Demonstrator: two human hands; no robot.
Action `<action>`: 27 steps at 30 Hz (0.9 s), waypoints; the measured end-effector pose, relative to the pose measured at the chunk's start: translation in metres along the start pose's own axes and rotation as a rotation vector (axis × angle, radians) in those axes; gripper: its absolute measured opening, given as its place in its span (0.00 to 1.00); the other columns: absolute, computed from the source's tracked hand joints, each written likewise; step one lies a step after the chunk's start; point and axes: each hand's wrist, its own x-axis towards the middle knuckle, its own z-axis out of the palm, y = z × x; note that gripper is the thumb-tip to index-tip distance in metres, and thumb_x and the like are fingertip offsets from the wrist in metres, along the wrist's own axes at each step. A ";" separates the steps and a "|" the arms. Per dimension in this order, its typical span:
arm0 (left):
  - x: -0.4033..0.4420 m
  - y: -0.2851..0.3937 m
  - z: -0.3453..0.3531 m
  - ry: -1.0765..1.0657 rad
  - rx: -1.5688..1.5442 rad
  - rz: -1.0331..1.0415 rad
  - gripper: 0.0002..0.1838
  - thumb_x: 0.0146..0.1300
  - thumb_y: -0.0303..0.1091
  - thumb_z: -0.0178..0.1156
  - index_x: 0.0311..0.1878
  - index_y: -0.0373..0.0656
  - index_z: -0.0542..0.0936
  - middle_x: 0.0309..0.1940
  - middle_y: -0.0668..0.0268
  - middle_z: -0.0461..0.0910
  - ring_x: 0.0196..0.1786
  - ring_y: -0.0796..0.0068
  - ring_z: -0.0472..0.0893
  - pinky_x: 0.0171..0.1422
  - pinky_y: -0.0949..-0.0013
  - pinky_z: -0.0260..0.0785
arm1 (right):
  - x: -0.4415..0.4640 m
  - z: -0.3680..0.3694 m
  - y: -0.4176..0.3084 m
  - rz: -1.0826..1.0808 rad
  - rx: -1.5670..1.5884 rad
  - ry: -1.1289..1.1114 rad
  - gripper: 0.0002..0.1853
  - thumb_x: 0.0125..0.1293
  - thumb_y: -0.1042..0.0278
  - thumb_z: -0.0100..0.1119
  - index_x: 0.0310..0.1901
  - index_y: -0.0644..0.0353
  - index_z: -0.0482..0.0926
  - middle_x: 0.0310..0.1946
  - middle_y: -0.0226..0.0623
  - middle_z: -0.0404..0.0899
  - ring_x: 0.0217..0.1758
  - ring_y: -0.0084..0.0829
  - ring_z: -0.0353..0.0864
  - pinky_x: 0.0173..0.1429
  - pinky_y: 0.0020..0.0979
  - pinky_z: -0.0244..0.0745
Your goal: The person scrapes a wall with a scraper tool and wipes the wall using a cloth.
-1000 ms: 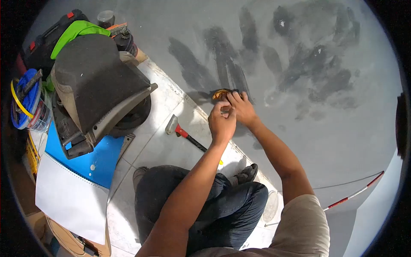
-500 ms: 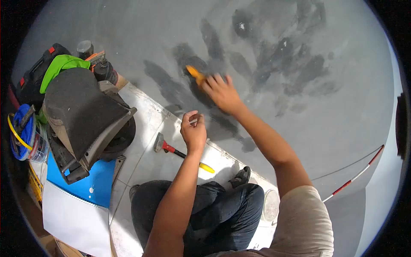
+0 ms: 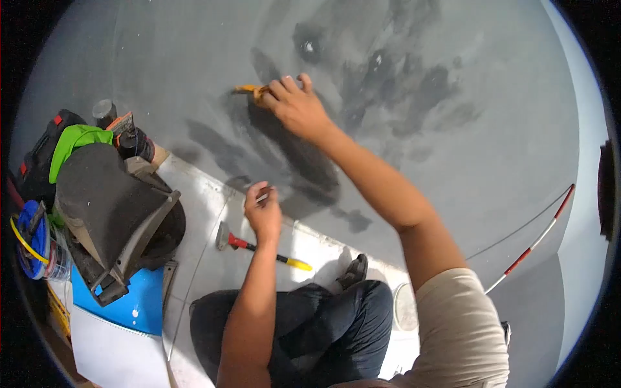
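My right hand (image 3: 297, 108) is closed round a small orange-yellow hand tool (image 3: 247, 89). The tool's far end lies against the grey wall (image 3: 517, 84), over a dark patch; its exact kind is hard to make out. Lower down, near the foot of the wall, I hold my left hand (image 3: 264, 216) up with its fingers curled in towards the thumb. Something dark shows between those fingers, too small to name. Beneath the left hand, a scraper (image 3: 259, 249) with a red, black and yellow handle rests on the white floor tiles.
Dark, uneven patches (image 3: 414, 90) mark the wall. At left stand a dark cap-like item (image 3: 110, 200), a green cloth (image 3: 77, 145), a blue-lidded bucket (image 3: 35, 239) and a notebook (image 3: 116, 349). A red-and-white rod (image 3: 533, 242) leans at right; a round lid (image 3: 405, 307) is beside my leg.
My right hand has moved left along the wall with the orange-yellow tool, which now lies flatter. The whole view has shifted a little. My left hand stays curled near the wall's foot.
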 end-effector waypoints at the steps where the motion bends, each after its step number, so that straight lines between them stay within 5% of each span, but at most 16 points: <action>1: -0.001 0.012 0.000 0.023 0.017 -0.036 0.12 0.67 0.27 0.67 0.53 0.38 0.82 0.43 0.61 0.85 0.42 0.71 0.83 0.49 0.67 0.76 | 0.008 0.000 0.006 0.050 -0.024 0.021 0.19 0.67 0.66 0.55 0.59 0.48 0.77 0.52 0.29 0.75 0.59 0.34 0.73 0.69 0.51 0.60; 5: 0.006 -0.002 -0.003 0.064 -0.013 -0.049 0.13 0.66 0.28 0.67 0.53 0.38 0.82 0.43 0.61 0.85 0.41 0.72 0.82 0.48 0.67 0.76 | -0.091 -0.004 -0.017 -0.035 0.084 -0.047 0.19 0.66 0.66 0.55 0.59 0.50 0.79 0.59 0.31 0.76 0.64 0.34 0.73 0.67 0.54 0.62; 6: 0.005 -0.001 -0.003 0.070 -0.026 -0.047 0.13 0.66 0.28 0.67 0.53 0.38 0.82 0.43 0.61 0.85 0.41 0.72 0.82 0.48 0.67 0.76 | -0.130 -0.009 -0.027 -0.046 0.108 -0.216 0.20 0.66 0.65 0.55 0.60 0.50 0.79 0.62 0.32 0.76 0.66 0.35 0.73 0.68 0.54 0.63; 9: -0.007 0.015 0.002 -0.008 0.106 -0.068 0.14 0.66 0.30 0.68 0.53 0.38 0.82 0.44 0.62 0.84 0.41 0.72 0.82 0.48 0.67 0.75 | -0.235 -0.023 -0.042 -0.172 0.121 -0.397 0.19 0.67 0.62 0.54 0.59 0.48 0.80 0.56 0.31 0.77 0.61 0.33 0.75 0.68 0.49 0.65; 14: -0.017 0.002 0.010 -0.040 0.143 -0.022 0.14 0.66 0.31 0.68 0.53 0.38 0.82 0.45 0.61 0.86 0.46 0.68 0.83 0.49 0.66 0.75 | -0.204 -0.029 0.001 -0.335 0.121 -0.469 0.25 0.69 0.60 0.55 0.68 0.50 0.76 0.62 0.31 0.76 0.67 0.34 0.72 0.68 0.47 0.66; 15: -0.015 0.000 0.008 -0.056 0.158 0.002 0.14 0.66 0.31 0.68 0.53 0.38 0.82 0.46 0.60 0.86 0.47 0.67 0.83 0.50 0.66 0.75 | -0.160 -0.044 0.009 -0.278 0.085 -0.660 0.28 0.68 0.60 0.57 0.71 0.50 0.75 0.67 0.35 0.74 0.72 0.38 0.70 0.72 0.49 0.64; 17: -0.013 0.008 0.004 -0.026 0.222 0.067 0.13 0.67 0.31 0.68 0.52 0.38 0.82 0.46 0.59 0.86 0.48 0.66 0.83 0.51 0.64 0.75 | -0.105 -0.029 0.029 -0.223 -0.018 -0.122 0.23 0.68 0.64 0.57 0.65 0.51 0.79 0.59 0.33 0.76 0.65 0.37 0.73 0.69 0.50 0.65; 19: -0.006 0.018 0.000 0.010 0.237 0.046 0.13 0.67 0.31 0.68 0.52 0.37 0.82 0.46 0.59 0.86 0.48 0.66 0.83 0.52 0.63 0.75 | -0.047 -0.022 0.038 -0.127 -0.044 -0.055 0.18 0.66 0.65 0.56 0.57 0.52 0.82 0.54 0.31 0.77 0.62 0.34 0.73 0.69 0.50 0.64; 22: -0.001 0.021 -0.007 0.048 0.175 -0.049 0.14 0.67 0.31 0.67 0.52 0.37 0.82 0.45 0.59 0.86 0.49 0.65 0.83 0.55 0.62 0.75 | -0.045 -0.031 0.033 -0.058 0.002 -0.070 0.16 0.65 0.65 0.56 0.53 0.52 0.83 0.53 0.29 0.77 0.62 0.33 0.73 0.71 0.49 0.62; 27: -0.004 0.034 -0.004 0.082 0.173 -0.032 0.14 0.67 0.32 0.67 0.53 0.38 0.82 0.45 0.60 0.85 0.49 0.65 0.82 0.55 0.63 0.75 | -0.237 -0.030 -0.011 -0.030 0.046 -0.375 0.22 0.64 0.67 0.59 0.60 0.48 0.82 0.61 0.29 0.75 0.66 0.31 0.72 0.69 0.54 0.63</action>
